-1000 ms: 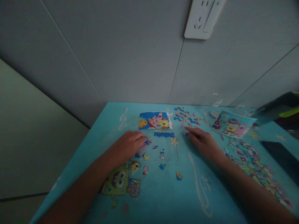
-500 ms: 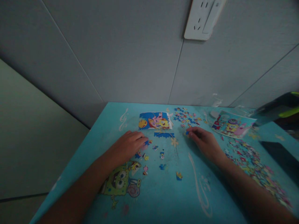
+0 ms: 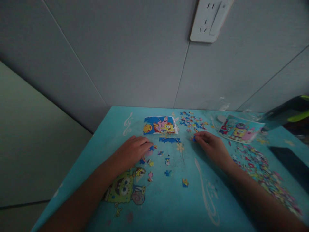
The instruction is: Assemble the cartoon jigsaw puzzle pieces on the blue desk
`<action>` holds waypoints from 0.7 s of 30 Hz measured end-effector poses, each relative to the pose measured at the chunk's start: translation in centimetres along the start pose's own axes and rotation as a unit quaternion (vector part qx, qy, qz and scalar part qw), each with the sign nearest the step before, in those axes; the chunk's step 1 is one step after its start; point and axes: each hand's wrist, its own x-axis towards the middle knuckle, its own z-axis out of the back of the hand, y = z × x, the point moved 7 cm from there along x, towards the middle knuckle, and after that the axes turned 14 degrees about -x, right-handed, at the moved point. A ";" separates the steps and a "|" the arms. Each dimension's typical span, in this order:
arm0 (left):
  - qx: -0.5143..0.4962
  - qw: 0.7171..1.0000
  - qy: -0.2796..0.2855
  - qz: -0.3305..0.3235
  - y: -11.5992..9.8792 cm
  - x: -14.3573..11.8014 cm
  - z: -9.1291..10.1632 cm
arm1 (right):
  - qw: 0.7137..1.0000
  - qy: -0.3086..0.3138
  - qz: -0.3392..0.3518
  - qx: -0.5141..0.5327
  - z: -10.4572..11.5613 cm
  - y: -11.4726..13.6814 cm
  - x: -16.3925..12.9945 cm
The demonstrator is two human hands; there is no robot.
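My right hand point(image 3: 211, 146) is closed in a pinch on a small blue jigsaw puzzle piece point(image 3: 194, 138), held at the fingertips over the table. My left hand point(image 3: 136, 148) lies on the table with loosely bent fingers, its tips beside a blue and orange puzzle piece point(image 3: 153, 148). Between the hands is a joined blue puzzle strip point(image 3: 169, 140), just below a cartoon picture card point(image 3: 159, 125). Several loose pieces are spread nearer to me, among them a blue one point(image 3: 168, 173) and a yellow and blue one point(image 3: 185, 182).
A pile of pieces point(image 3: 193, 120) lies at the back. On the right are a larger pile point(image 3: 267, 174), a second picture card point(image 3: 241, 129), a dark flat object point(image 3: 289, 161) and clear plastic. A wall with a socket point(image 3: 205, 21) borders the turquoise table point(image 3: 169, 209).
The blue piece in my right fingertips has turned slightly, and the fingers have shifted a little. My left hand and the pieces on the table look unmoved.
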 end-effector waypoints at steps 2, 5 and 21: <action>-0.001 1.000 -0.006 -0.003 0.0 0.0 0.0 | 1.000 0.017 -0.012 0.020 -0.2 -0.2 0.0; -0.002 1.000 -0.008 -0.002 0.1 -0.1 0.0 | 0.999 0.032 -0.018 0.024 -0.5 -0.5 -0.1; -0.004 1.000 -0.006 -0.001 -0.2 0.1 0.3 | 0.972 0.010 0.185 -0.147 -0.5 1.4 -0.2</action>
